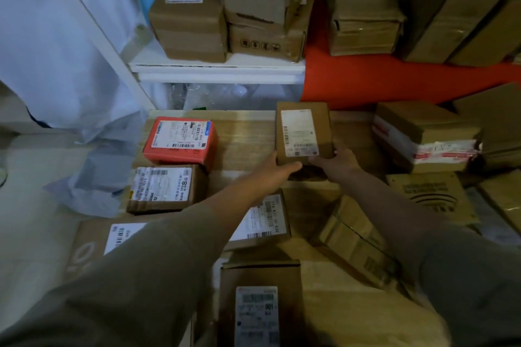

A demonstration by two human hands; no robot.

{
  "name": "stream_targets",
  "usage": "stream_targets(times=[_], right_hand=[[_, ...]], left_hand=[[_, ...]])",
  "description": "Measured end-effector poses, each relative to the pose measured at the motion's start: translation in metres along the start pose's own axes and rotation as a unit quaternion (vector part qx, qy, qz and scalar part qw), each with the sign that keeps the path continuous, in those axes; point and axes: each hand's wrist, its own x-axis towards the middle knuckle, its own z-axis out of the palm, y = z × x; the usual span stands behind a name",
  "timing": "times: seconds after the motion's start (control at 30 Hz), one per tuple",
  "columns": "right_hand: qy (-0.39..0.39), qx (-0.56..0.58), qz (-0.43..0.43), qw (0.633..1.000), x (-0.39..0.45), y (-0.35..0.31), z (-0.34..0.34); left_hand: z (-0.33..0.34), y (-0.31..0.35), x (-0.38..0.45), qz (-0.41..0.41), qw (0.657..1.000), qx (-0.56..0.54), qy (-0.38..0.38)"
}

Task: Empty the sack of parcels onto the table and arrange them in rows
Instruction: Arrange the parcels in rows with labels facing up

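Head view: both hands, left (277, 170) and right (337, 162), grip the box (303, 132) at the table's (248, 138) far edge, where an overshoot could tip it off.

One view only, head cam, wide-angle, worn by the person, looks fwd and down over a wooden table (248, 138) from close above. Both arms reach away from the lens into mid frame; left hand (277, 170) and right hand (337, 162) sit near centre, sleeves fill the bottom corners, very near the cam. Near edge of table is under the lens, far edge meets a white shelf (217, 66) at upper middle. Frame edges bend and blur from the wide lens. No 2nd view, so no shared area
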Motion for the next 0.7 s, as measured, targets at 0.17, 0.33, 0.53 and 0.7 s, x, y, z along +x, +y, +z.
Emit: stream_targets(times=[0.17, 0.33, 0.53, 0.7], right_hand=[[-0.086, -0.028, -0.044, 0.995, -0.014, -0.020, 0.039], [-0.183, -0.059, -0.101, 0.976, -0.033, -0.033, 0.062], [-0.097, -0.126, -0.199, 0.967, -0.053, 0.009, -0.004], [-0.089, -0.306, -0.168, 0.933, -0.075, 0.062, -0.074]], left_hand=[[-0.034, -0.019, -0.014, -0.011, 0.996, 0.022, 0.088], [-0.065, -0.045, -0.023, -0.033, 0.979, 0.094, 0.177], [-0.052, -0.058, -0.037, 0.012, 0.961, 0.134, 0.240], [-0.018, -0.053, -0.048, 0.039, 0.968, 0.119, 0.216]])
